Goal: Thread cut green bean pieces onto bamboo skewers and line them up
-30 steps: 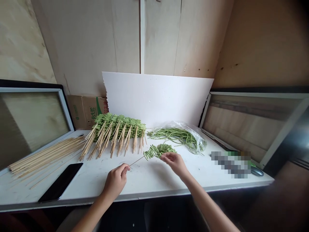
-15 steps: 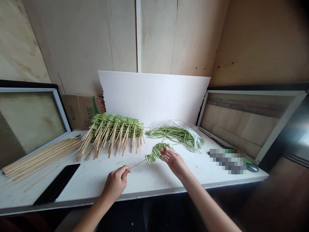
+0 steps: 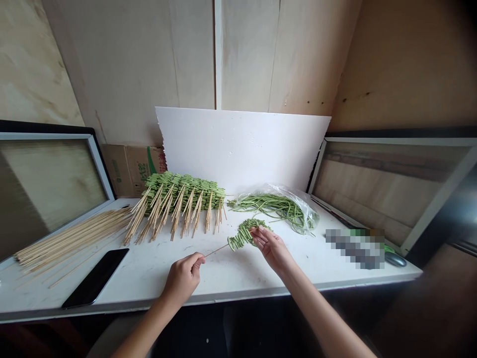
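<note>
My left hand (image 3: 185, 272) is closed on the bare end of a thin wooden skewer (image 3: 216, 250) that slants up to the right. Long green beans (image 3: 244, 236), threaded in tight folds, fill the skewer's far part. At that far end, the fingers of my right hand (image 3: 271, 247) pinch the beans; their tips partly cover what they grip. Behind, on the left, finished bean skewers (image 3: 186, 189) lie stacked with their sticks pointing toward me. Loose long beans (image 3: 272, 205) lie in a clear plastic bag (image 3: 307, 211) at the back right.
A bundle of bare skewers (image 3: 74, 236) lies at the left, with a black phone (image 3: 97, 276) in front of it. A white board (image 3: 242, 149) and a cardboard box (image 3: 126, 169) stand behind. On the right are a pixelated item (image 3: 356, 248) and a computer mouse (image 3: 395, 259).
The whole view has shifted slightly, so things sit a little further right. Both hands keep their hold on the skewer and its beans, with hardly any other movement.
</note>
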{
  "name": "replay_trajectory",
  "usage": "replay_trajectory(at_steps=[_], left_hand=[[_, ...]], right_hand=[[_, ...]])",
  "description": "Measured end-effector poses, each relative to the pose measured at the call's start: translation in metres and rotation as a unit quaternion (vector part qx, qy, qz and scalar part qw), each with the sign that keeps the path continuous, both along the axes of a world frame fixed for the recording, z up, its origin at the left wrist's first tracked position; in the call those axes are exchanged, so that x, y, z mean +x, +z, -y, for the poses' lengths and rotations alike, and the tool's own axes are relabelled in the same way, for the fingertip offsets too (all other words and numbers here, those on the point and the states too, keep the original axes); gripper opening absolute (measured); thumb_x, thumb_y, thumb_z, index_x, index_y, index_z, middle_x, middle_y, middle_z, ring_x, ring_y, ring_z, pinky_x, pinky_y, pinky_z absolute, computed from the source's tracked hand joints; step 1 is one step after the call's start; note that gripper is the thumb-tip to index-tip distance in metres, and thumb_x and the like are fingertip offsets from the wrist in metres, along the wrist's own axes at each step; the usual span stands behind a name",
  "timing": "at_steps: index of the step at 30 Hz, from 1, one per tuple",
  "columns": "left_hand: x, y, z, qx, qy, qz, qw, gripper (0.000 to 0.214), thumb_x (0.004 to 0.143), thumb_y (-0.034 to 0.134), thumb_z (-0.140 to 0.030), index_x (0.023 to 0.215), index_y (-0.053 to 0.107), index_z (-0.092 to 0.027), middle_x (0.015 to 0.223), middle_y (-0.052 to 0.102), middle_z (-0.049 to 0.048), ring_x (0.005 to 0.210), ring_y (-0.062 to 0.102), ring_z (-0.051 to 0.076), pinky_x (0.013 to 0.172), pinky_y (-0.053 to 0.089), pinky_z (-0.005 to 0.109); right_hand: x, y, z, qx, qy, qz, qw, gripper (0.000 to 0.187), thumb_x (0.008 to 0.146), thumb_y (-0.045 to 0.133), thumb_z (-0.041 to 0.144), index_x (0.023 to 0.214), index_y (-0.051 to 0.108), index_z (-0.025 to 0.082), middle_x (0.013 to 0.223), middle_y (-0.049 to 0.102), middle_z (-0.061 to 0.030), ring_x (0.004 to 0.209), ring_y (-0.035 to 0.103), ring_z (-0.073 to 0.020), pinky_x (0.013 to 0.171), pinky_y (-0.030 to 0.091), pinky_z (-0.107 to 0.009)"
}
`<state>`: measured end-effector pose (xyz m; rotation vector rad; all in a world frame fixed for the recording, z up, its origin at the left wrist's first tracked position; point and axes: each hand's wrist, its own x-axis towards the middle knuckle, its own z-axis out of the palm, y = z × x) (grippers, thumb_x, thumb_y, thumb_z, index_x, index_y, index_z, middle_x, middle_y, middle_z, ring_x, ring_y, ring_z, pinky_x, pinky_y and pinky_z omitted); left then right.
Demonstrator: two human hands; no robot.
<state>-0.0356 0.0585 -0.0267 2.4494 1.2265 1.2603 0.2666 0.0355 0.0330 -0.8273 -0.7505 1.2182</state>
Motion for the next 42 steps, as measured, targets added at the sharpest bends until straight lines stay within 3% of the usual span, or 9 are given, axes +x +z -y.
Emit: replay_trajectory(at_steps=[11,22,29,34,42], left_hand=[[-0.001,0.003,0.001,0.011,0.006,-0.007,1.000,0.029,0.100,0.045,-0.022,0.089,0.072,-0.022,0.082,0.079,0.0040,0.070,0.075,0.020,0.066,0.056,0.027],[-0.001,0.003,0.002,0.039,0.009,-0.016,0.999,0.028,0.097,0.046,-0.016,0.089,0.071,-0.023,0.083,0.080,0.0036,0.071,0.076,0.020,0.063,0.055,0.025],[-0.002,0.001,0.001,0.057,0.012,-0.026,0.998,0.027,0.093,0.046,-0.010,0.089,0.070,-0.022,0.084,0.080,0.0028,0.071,0.076,0.020,0.064,0.055,0.026],[-0.003,-0.003,-0.001,0.077,0.015,-0.028,0.997,0.027,0.091,0.046,-0.008,0.090,0.069,-0.023,0.085,0.080,0.0021,0.073,0.077,0.020,0.063,0.056,0.026],[-0.003,-0.006,-0.001,0.087,0.013,-0.025,0.996,0.027,0.091,0.046,-0.008,0.091,0.068,-0.022,0.086,0.081,0.0012,0.074,0.078,0.020,0.062,0.055,0.025]], right_hand=[[0.000,0.000,-0.001,0.014,-0.028,0.036,0.999,0.033,0.071,0.089,0.045,0.087,0.080,0.019,0.099,0.081,-0.0103,0.102,0.075,-0.0278,0.084,0.058,-0.036],[-0.004,0.001,0.001,0.053,-0.054,0.064,0.995,0.028,0.071,0.090,0.044,0.083,0.082,0.020,0.094,0.082,-0.0094,0.101,0.074,-0.0284,0.102,0.053,-0.045],[-0.007,-0.001,0.001,0.044,-0.032,0.048,0.997,0.029,0.070,0.091,0.042,0.083,0.080,0.019,0.094,0.081,-0.0098,0.110,0.072,-0.0301,0.104,0.055,-0.046],[-0.014,-0.002,0.003,0.023,-0.052,0.037,0.998,0.035,0.062,0.096,0.043,0.081,0.080,0.018,0.090,0.080,-0.0095,0.110,0.072,-0.0338,0.100,0.057,-0.049],[-0.018,-0.010,0.003,0.021,-0.031,0.045,0.998,0.030,0.067,0.093,0.041,0.083,0.080,0.018,0.096,0.078,-0.0089,0.117,0.068,-0.0311,0.100,0.057,-0.043]])
